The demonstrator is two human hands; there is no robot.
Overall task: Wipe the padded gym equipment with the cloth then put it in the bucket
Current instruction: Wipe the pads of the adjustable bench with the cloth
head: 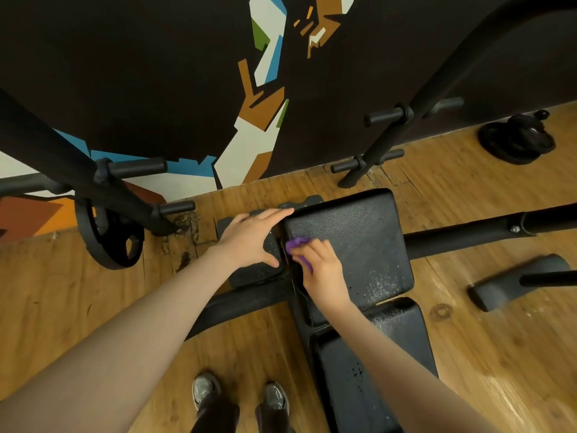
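Dim, warm indoor light w/ a yellow-brown cast. Dark wall (140, 73) nearly crushed to black, little detail. Soft sheen on the wood floor (515, 354) lower right; specular speckle on the black pad (368, 245). Shadows soft, no hard edges. Wide-angle distortion: rack posts (437, 89) bow near the edges. Forearms at the bottom are soft, out of focus; hands (249, 239) slightly blurred. Overall pic a bit soft/compressed.
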